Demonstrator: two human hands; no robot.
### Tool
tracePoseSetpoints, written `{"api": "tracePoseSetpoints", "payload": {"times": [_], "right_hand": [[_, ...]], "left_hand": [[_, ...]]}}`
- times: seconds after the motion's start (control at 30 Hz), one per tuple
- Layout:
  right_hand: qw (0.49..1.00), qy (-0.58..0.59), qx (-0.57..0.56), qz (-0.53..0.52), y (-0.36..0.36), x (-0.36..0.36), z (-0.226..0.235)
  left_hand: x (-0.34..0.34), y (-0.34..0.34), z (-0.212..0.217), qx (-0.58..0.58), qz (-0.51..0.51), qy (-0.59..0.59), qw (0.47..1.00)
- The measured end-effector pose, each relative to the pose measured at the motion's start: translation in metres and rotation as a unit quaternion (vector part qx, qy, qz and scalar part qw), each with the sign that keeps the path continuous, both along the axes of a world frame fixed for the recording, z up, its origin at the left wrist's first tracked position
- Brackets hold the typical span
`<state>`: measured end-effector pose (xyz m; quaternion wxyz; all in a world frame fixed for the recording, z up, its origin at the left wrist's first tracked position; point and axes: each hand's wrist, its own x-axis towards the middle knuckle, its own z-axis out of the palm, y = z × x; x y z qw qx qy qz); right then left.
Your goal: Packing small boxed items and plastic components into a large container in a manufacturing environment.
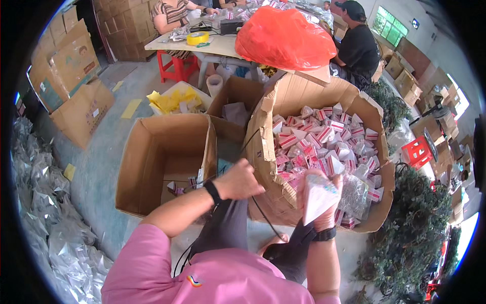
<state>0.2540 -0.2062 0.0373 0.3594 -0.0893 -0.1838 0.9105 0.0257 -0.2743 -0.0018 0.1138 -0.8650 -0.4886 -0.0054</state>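
My right hand [328, 215] grips a white, pointed triangular packet [321, 195] with a shiny, coloured patch near its top. It holds the packet over the near rim of a big cardboard box [331, 91]. Inside that box lies a heap of small triangular packs [324, 134] in white with pink and red stripes, some in clear wrap. My left hand [237, 181] is closed between this box and a smaller open carton [167, 131]; what its fingers hold, if anything, cannot be made out. A thin black cable [259, 206] runs close by it.
A few small packs [174, 188] lie in the smaller carton. Beyond stands a table [223, 44] with a red plastic bag [283, 38] and yellow tape [197, 38]; people sit around it. Silvery wrapped goods [55, 223] line the left, dark green artificial branches [405, 223] the right.
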Motion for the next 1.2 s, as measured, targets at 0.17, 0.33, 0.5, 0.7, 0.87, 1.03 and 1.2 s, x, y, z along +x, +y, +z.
{"api": "tracePoseSetpoints", "payload": {"times": [0.17, 0.33, 0.5, 0.7, 0.87, 1.03, 1.2], "right_hand": [[0.996, 0.046, -0.008, -0.07, 0.022, 0.007, -0.005], [0.997, 0.025, -0.003, -0.074, 0.035, 0.015, -0.016], [0.986, -0.023, -0.052, -0.16, 0.027, 0.034, -0.006], [0.956, -0.191, -0.003, -0.223, 0.012, 0.065, -0.027], [0.846, -0.452, 0.234, -0.158, -0.034, 0.044, -0.028], [0.9, -0.376, 0.19, -0.11, -0.057, 0.039, -0.035], [0.945, -0.292, 0.132, -0.065, -0.064, 0.04, -0.043]], "left_hand": [[-0.019, -0.007, 0.027, 0.124, 0.077, -0.2, 0.969], [-0.028, 0.03, 0.023, 0.111, 0.072, -0.168, 0.977], [-0.042, 0.055, 0.001, -0.124, 0.061, -0.178, 0.974], [0.049, 0.0, -0.003, -0.373, 0.067, -0.648, 0.661], [0.118, -0.005, -0.004, -0.341, 0.046, -0.771, 0.536], [0.104, -0.02, -0.014, -0.373, 0.084, -0.834, 0.399], [0.073, -0.031, -0.015, -0.45, 0.015, -0.861, 0.238]]}}
